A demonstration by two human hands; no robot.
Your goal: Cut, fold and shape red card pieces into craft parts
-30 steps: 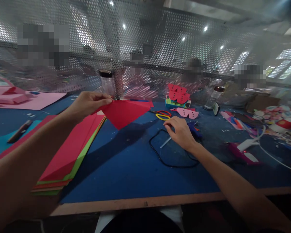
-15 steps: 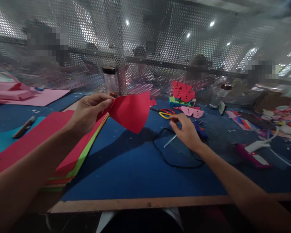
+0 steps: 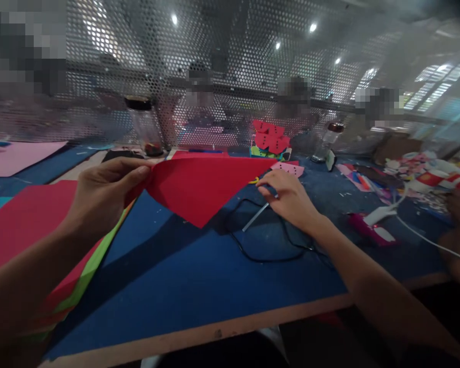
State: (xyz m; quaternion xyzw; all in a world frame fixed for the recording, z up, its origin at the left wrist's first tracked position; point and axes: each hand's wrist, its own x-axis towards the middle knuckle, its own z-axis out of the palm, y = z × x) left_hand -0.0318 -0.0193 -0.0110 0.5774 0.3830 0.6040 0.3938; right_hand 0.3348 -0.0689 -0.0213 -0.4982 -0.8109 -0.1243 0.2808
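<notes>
My left hand (image 3: 107,189) pinches the left corner of a red sheet of paper (image 3: 207,186) between thumb and fingers. The paper hangs above the blue table, with a pointed lower edge and a long point to the right. My right hand (image 3: 287,197) is just below that right point, fingers bent, thumb and forefinger slightly apart, with nothing seen between them. Beside its fingertips shows a bit of a yellow handle (image 3: 254,180); the paper hides the rest of that tool. A clear stick (image 3: 255,217) and a black cord (image 3: 268,260) lie under and beside this hand.
A stack of coloured paper (image 3: 34,214) lies on the left. Red cut-outs with black dots (image 3: 272,138) stand in a small box at the back. Two jars (image 3: 147,128) stand near the perforated screen. A purple glue gun (image 3: 371,227) and paper scraps lie right; another person's arm is at far right.
The red paper has moved left and turned so its top edge runs level toward my right hand. The view has swung right, and the yellow handle is now mostly covered.
</notes>
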